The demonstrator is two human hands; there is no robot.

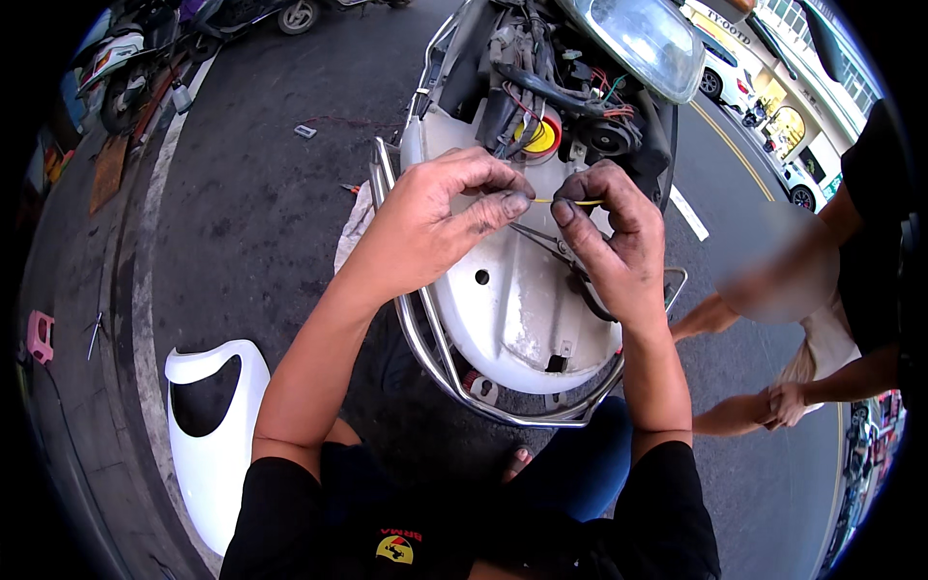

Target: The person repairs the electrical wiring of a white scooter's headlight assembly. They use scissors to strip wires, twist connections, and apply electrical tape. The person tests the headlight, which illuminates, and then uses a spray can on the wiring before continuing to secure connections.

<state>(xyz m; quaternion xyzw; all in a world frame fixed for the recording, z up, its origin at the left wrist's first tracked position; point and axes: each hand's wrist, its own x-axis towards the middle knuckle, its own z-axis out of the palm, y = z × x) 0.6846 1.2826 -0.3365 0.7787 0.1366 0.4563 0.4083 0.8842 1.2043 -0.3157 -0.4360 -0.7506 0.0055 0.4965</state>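
**Between both hands, a thin yellow wire held taut**

Between the two hands, a thin yellow wire (570,201) runs almost level. The left hand (430,217) pinches one end between thumb and grimy fingertips (514,204), the other fingers curled in. The right hand (609,237) pinches the far end with thumb and forefinger, and a pair of slim pliers (556,246) is tucked under its palm, tips pointing toward the left hand. Just below both hands lies the white scooter front panel (512,309), ringed by a chrome guard rail (425,338). Beyond the fingertips sits a tangle of exposed wiring (541,92) and a headlight (643,39). Well to the left hand's lower side, a loose white body panel (208,435) rests on the asphalt.
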